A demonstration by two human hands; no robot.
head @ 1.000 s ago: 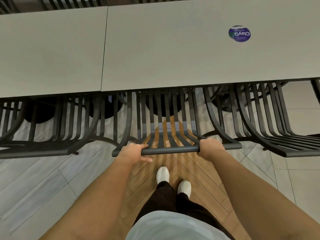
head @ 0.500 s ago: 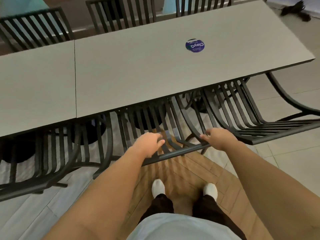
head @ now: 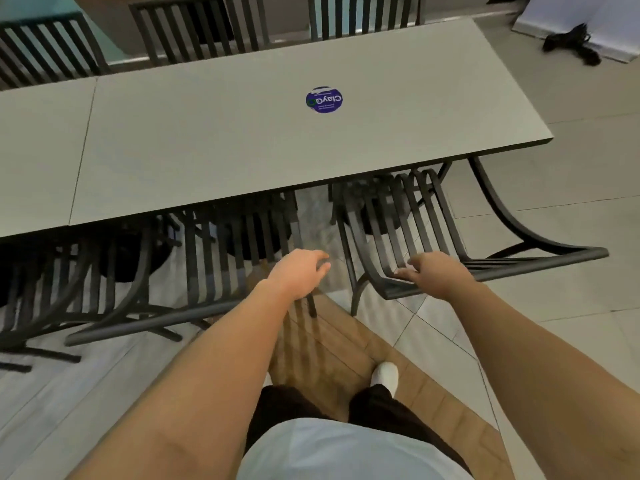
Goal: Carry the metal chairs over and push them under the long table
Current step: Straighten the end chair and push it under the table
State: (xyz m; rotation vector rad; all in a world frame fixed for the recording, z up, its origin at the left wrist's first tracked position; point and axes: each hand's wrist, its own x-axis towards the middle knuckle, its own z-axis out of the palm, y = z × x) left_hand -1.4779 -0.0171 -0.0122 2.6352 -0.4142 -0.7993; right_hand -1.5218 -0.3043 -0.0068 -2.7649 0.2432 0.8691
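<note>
While both our hands hang above the chair backs, the long pale grey laminate counter [head: 242,150] fills the upper half of the frame, a round blue sticker [head: 324,99] near its far edge. Our left hand [head: 299,271], at centre frame, hovers with fingers loosely curled and a relaxed grip on nothing, just above the right end of the dark slatted metal chair [head: 221,268] whose seat is tucked under the counter's near edge, its top rail [head: 145,323] running toward the lower left. Our right hand [head: 438,273] reaches with fingers stretched flat, the tips touching or nearly touching the slats of a second dark metal chair [head: 408,233] at centre right; that grip is spread and holds nothing.

We judge the centre chair seated, which would explain the freed left hand, while the right-hand chair sits only partly beneath the counter's right end and angled, its back rail [head: 540,261] swinging toward the right edge of the frame. It likely needs squaring and a further push. More slatted chairs [head: 207,26] line the far side at the top, and another [head: 41,285] sits at lower left.
</note>
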